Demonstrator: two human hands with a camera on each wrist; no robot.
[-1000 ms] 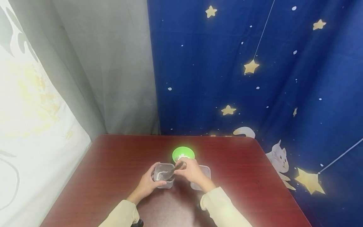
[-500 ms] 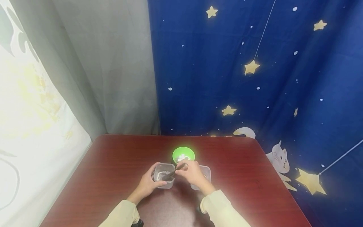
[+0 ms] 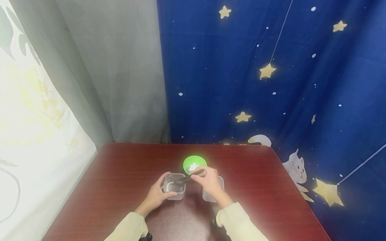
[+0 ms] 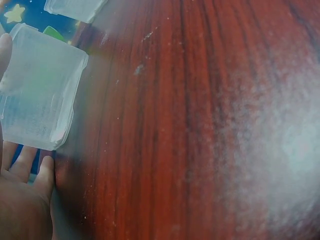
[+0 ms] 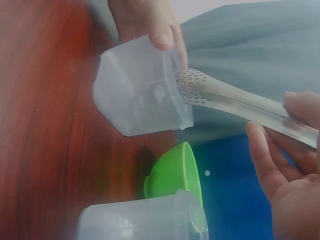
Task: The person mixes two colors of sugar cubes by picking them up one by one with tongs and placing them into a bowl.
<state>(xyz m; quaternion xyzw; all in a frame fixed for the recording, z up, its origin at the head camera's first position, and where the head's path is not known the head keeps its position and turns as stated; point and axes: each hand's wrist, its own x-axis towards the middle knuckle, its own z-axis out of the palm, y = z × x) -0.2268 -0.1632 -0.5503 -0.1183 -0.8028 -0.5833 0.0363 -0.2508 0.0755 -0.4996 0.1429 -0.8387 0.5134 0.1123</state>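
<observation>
My left hand (image 3: 156, 193) grips a clear plastic container (image 3: 178, 196) by its sides, thumb at the near rim. Some white bits show inside it. Between the thumb and fingers of my right hand (image 3: 210, 182) is a pair of metal tongs (image 5: 235, 97) with perforated ends. Those ends reach in over the container's rim, seen from the side in the right wrist view. Just behind stands a green bowl (image 3: 194, 160) holding several small white cubes (image 3: 193, 167). The left wrist view shows the held container (image 4: 42, 95) with fingers (image 4: 45, 175) below it.
A second clear container (image 3: 209, 197) stands to the right, partly hidden under my right forearm. All of it is on a dark red wooden table (image 3: 135, 160). Grey and blue star-patterned curtains (image 3: 211, 83) hang behind the table's far edge.
My right hand has shifted slightly right and away from me, and the tongs lie flatter over the container. The left hand and its container hold still.
</observation>
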